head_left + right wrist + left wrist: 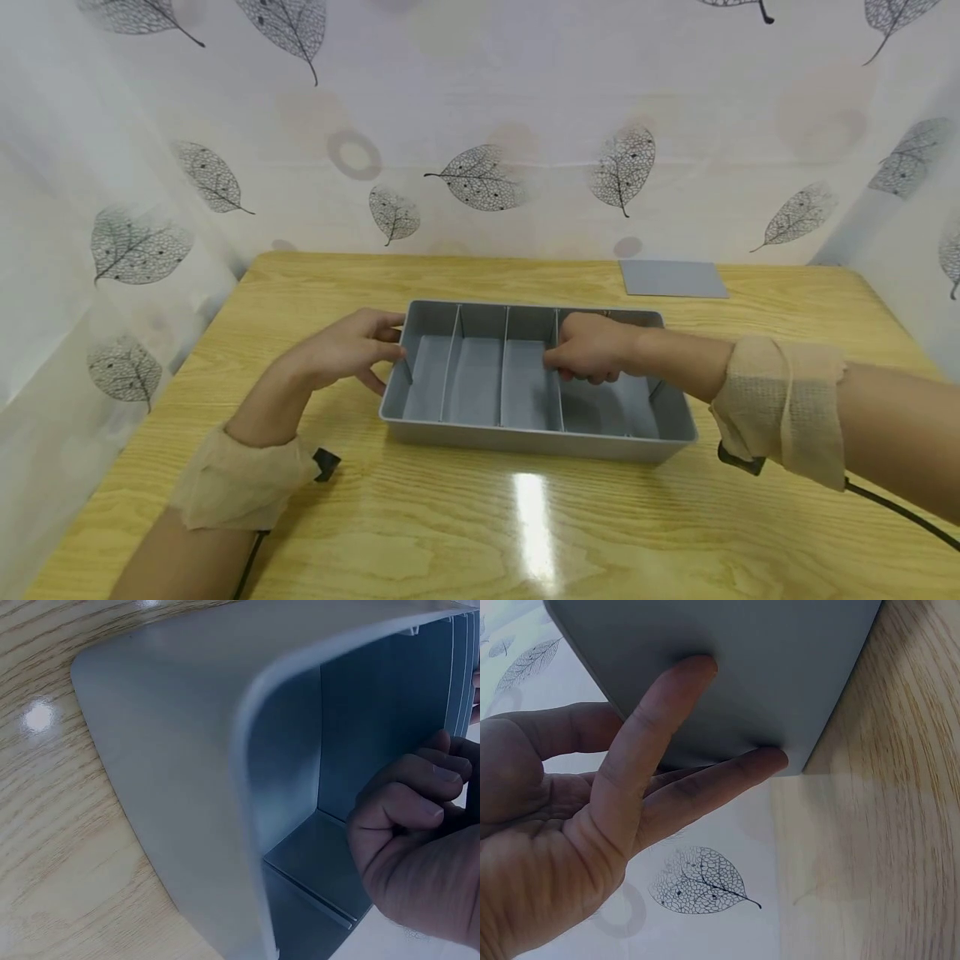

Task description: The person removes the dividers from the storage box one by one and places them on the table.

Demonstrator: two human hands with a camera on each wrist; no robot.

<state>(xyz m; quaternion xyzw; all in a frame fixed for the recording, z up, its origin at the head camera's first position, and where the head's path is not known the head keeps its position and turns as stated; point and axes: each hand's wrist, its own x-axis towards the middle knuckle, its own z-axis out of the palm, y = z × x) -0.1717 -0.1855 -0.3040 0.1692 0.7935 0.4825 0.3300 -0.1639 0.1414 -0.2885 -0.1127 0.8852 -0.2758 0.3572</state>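
A long grey organizer box (517, 442) stands on the wooden table, with thin upright dividers splitting its inside into compartments. At its left end, my left hand (341, 348) rests against the outer wall. The left wrist view shows extended fingers (705, 787) pressing flat on that wall. My right hand (596, 346) reaches over the right end into the box and pinches the rightmost visible divider (559, 408) near its top. Those fingers (409, 787) are curled in the right wrist view, hiding part of the divider.
A flat grey panel (673, 279) lies near the table's back edge, right of the box. Behind the wooden table (420, 517) hangs a pale curtain (525, 92) with a leaf print. Each wrist has a cloth wrap (783, 408) and a trailing cable.
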